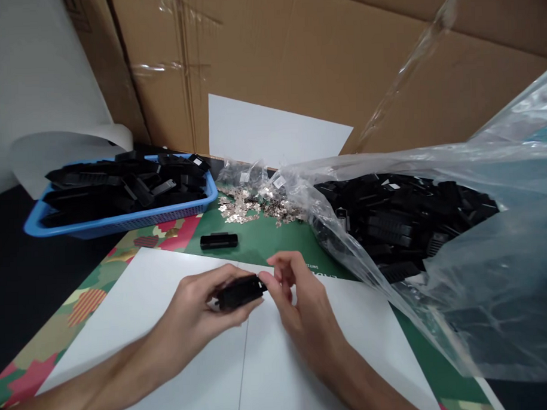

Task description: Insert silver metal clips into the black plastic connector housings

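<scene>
Black plastic case point(239, 291) sits in the grip of the left hand point(198, 303) above the white paper point(142, 287), the right hand point(306, 302) at its end, that grip's hold impossible to tell.

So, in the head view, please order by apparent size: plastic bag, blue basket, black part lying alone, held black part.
1. Plastic bag
2. Blue basket
3. Held black part and black part lying alone: unranked, as the held one is nearer and partly covered.
</scene>
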`<state>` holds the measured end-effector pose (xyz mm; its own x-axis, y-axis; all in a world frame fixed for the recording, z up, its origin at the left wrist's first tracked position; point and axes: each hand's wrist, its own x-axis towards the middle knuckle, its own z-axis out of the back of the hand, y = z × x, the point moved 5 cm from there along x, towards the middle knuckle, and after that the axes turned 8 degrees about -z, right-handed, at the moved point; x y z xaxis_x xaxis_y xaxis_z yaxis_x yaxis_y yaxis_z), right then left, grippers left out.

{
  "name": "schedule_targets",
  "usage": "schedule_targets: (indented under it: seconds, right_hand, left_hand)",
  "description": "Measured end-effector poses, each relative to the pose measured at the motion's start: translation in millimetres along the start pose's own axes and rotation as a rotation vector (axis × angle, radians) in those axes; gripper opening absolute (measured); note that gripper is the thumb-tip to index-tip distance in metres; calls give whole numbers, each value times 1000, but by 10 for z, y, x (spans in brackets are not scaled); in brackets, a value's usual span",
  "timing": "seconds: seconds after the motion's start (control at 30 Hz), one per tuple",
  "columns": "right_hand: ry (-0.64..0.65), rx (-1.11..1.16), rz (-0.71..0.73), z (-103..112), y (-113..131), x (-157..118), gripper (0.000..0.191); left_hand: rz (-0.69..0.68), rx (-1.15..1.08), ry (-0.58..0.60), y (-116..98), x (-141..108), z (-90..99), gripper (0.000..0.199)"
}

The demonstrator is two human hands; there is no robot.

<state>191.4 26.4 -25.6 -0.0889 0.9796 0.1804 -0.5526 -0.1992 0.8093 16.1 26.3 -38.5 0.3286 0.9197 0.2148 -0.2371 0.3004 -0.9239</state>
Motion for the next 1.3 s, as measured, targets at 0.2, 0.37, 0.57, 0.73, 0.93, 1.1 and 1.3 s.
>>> schedule_targets:
  seconds: [0.2,0.37,0.57,0.73,0.93,1.1,1.3]
  right_hand:
    - [334,356,-87,32,-23,73,24]
    - [261,347,20,110,-17,46,34]
    - [269,327,50,137,-53,41,34]
    - [301,361,40,124,-66,34,39]
    - [303,401,45,110,-65,20,43]
    - [184,403,128,38,-38,28,34]
    - [-71,116,284,-106,13,-81,36]
  left_hand:
    - [183,-311,-15,-30,89,27,29]
    - [154,-243,21,-61,114,73,22]
    - [18,-96,47,-16,70,91,26]
    - [-56,-69,65,-47,78,73,15]
    - [-116,-47,105,-151,88,89,14]
    - [148,-170,68,-45,100,90,18]
    - [313,-520,-55,111,92,-12,25]
